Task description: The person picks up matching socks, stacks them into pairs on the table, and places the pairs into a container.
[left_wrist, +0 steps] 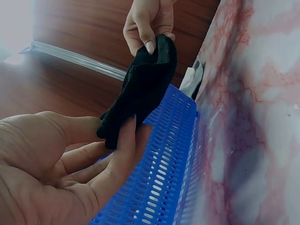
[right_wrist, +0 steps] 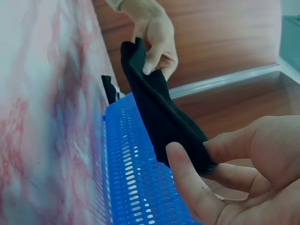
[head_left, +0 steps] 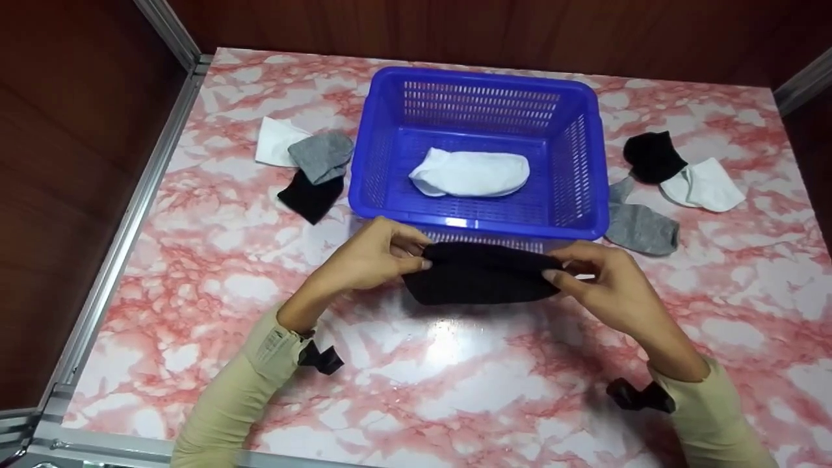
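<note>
Black cloth (head_left: pixel 481 281), shaped like a sock and creased along its length, hangs just in front of the blue basket (head_left: pixel 468 226), on the person's side. The left hand (head_left: pixel 370 257) pinches its left end between thumb and fingers, and the right hand (head_left: pixel 604 283) pinches the other end likewise. A white sock (head_left: pixel 478 174) lies flat inside the basket, its toe toward the basket's right wall. Just left of the basket, a grey piece (head_left: pixel 323 155) overlaps a white piece (head_left: pixel 276 144) and a black piece (head_left: pixel 312 198). Right of the basket lie a black bundle (head_left: pixel 653 158), a white bundle (head_left: pixel 705 185) and, nearest its wall, a grey sock (head_left: pixel 643 229). Red-and-white marbled tabletop (head_left: pixel 448 383) surrounds the basket.
</note>
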